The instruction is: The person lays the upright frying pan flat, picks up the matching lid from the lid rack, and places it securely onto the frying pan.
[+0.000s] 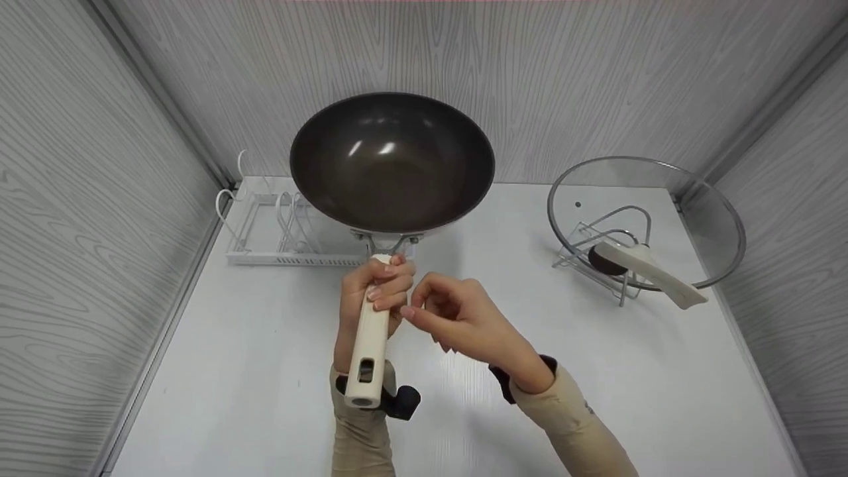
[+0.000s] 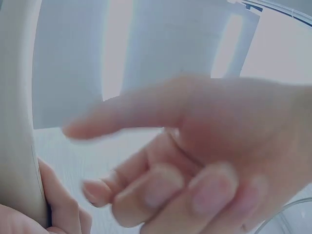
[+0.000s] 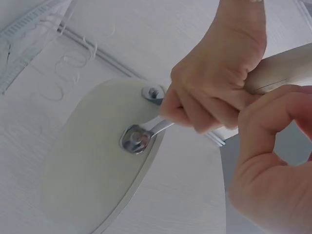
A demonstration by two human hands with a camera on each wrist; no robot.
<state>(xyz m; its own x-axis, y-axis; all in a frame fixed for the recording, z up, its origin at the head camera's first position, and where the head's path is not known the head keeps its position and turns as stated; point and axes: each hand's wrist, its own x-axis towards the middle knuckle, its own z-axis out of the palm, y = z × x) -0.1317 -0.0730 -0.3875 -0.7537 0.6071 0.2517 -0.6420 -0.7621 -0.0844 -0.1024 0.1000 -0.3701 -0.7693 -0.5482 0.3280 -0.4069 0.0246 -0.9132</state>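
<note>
My left hand [image 1: 377,291] grips the cream handle [image 1: 371,331] of a dark-lined wok [image 1: 392,162] and holds it tilted, its inside facing me. In the right wrist view the wok's pale underside [image 3: 92,161] and the metal brackets [image 3: 135,138] at the handle joint show. Just right of the handle is my right hand [image 1: 464,318], fingers loosely bent and thumb stretched toward the handle, with nothing in its grasp. The left wrist view shows this right hand [image 2: 195,146] close up, apart from the handle [image 2: 19,97].
At the back left stands a white wire rack [image 1: 291,258], partly hidden behind the wok. On the right, a glass lid [image 1: 689,218] with a metal rim leans in a small wire stand [image 1: 623,291], a cream spatula-like piece [image 1: 662,275] in front. Wood-grain panels [image 1: 86,165] enclose the white tabletop [image 1: 265,371].
</note>
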